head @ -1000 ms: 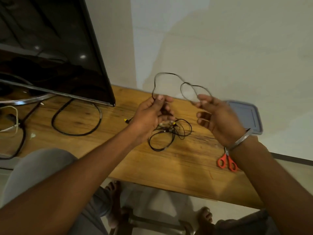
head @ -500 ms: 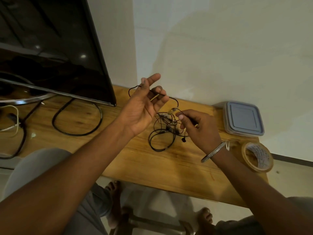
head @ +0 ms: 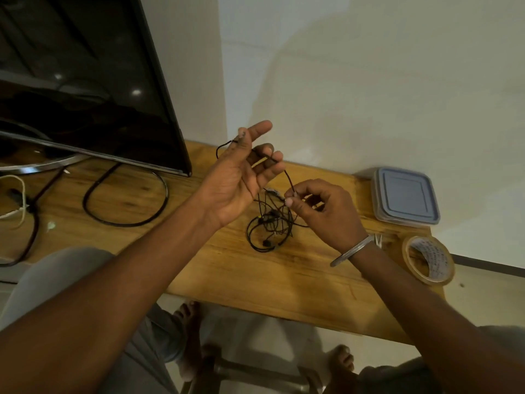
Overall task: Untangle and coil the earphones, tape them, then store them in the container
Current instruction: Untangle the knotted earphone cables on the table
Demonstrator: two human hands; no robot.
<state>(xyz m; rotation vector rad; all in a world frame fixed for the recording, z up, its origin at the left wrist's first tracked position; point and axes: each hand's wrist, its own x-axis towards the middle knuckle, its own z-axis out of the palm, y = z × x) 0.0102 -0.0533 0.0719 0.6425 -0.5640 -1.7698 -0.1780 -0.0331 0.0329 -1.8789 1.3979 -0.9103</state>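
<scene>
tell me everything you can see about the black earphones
The black wired earphones are a thin, rubbery-looking cord, tangled and not yet coiled. Most of it lies in a loose heap of loops on the wooden table, with small dark buds and a yellow-tipped piece showing in it. One strand rises from the heap. The right hand pinches it between thumb and fingertip, and it runs up across the curled fingers of the left hand towards its thumb.

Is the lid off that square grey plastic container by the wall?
No, the square grey plastic container has its lid seated flat on top, closed.
</scene>
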